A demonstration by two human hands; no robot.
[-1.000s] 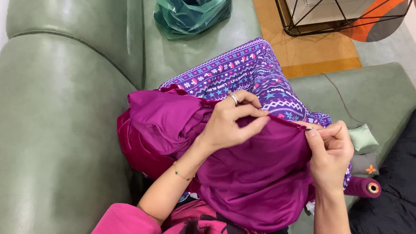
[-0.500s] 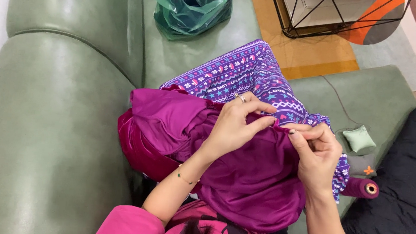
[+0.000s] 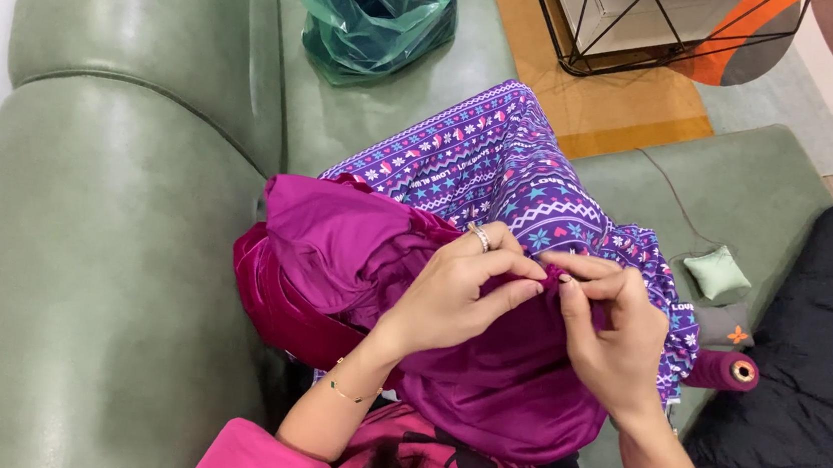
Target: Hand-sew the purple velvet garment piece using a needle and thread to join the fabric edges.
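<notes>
While it is lying bunched on the person's lap, the magenta fabric [image 3: 483, 390] is being pinched at one fold by both hands: the left hand [image 3: 456, 298] and the right hand [image 3: 614, 332] are closing on it with fingertips meeting. A purple patterned cloth [image 3: 503, 166] is lying beyond on the green sofa [image 3: 115, 238], with a thread spool [image 3: 726, 372] and a small green cushion [image 3: 717, 272] sitting to the right.
</notes>
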